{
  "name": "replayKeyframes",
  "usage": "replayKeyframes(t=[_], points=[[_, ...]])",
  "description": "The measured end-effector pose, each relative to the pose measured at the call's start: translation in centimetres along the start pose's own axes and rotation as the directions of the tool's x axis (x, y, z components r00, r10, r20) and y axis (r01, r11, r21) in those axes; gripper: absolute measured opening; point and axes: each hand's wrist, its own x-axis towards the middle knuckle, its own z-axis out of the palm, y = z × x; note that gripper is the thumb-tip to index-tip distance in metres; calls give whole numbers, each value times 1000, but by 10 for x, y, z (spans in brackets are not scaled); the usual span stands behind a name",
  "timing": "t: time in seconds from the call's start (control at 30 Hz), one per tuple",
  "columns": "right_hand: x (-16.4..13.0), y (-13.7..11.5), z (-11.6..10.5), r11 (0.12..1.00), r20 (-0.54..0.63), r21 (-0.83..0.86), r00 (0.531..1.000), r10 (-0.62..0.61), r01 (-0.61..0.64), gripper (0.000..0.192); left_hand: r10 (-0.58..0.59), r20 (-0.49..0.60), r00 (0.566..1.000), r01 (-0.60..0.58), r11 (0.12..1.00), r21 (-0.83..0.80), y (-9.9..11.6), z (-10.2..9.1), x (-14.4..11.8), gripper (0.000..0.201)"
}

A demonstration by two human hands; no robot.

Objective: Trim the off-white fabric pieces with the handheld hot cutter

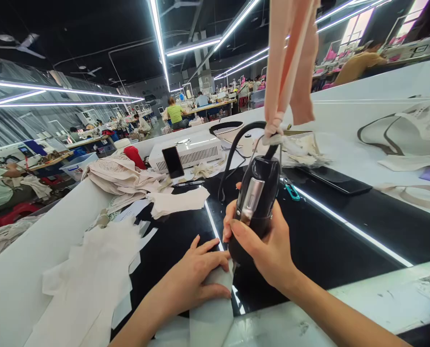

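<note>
The right hand [269, 246] is gripping a black tool [254, 202] upright, fingers wrapped fully round its body, tip pointing down at a white fabric piece [211, 299] on the black table [327, 241]. The tool's cord [233, 149] is looping up behind it, and it is hanging from a peach strap [290, 62]. The left hand [193, 277] is lying flat and open, pressing the piece down just beside the tool tip. A pile of cut white pieces [92, 279] is lying to the left, a phone [173, 162] is leaning on a white box [193, 152], and another phone [334, 180] is lying to the right.
</note>
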Motion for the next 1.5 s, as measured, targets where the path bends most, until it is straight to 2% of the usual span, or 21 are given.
replayKeyframes(t=[0.17, 0.43, 0.67, 0.87, 1.1, 1.27, 1.4, 1.5], points=[[-2, 2, -1, 1000, 1, -14, 1000, -15, 15, 28, 10, 8, 1000, -10, 1000, -17, -2, 0, 1, 38], [-3, 2, 1, 1000, 3, 9, 1000, -25, 25, 30, -19, 17, 1000, 20, 999, -48, 7, -4, 2, 37], [-3, 2, 0, 998, -10, -51, 999, -49, 48, 23, -14, 29, 999, 17, 997, -74, 8, -6, 3, 37], [-8, -2, 3, 998, 15, 59, 999, -30, 29, 25, -12, 48, 999, 17, 995, -102, 10, -9, 1, 41], [-12, -3, 3, 998, 34, 38, 998, -48, 47, 22, 3, 46, 999, 2, 994, -105, 10, -11, 2, 50], [-16, -4, 4, 989, 52, 143, 997, -48, 40, 28, 12, 32, 999, -9, 996, -84, 8, -9, 2, 50], [-19, -2, 6, 995, 53, 83, 997, -56, 52, 27, 38, 5, 999, -38, 998, -53, 6, -6, 2, 52], [-18, -2, 5, 997, 30, 30, 997, -65, 64, 26, 58, -18, 998, -58, 998, -2, 8, -5, -1, 61]])
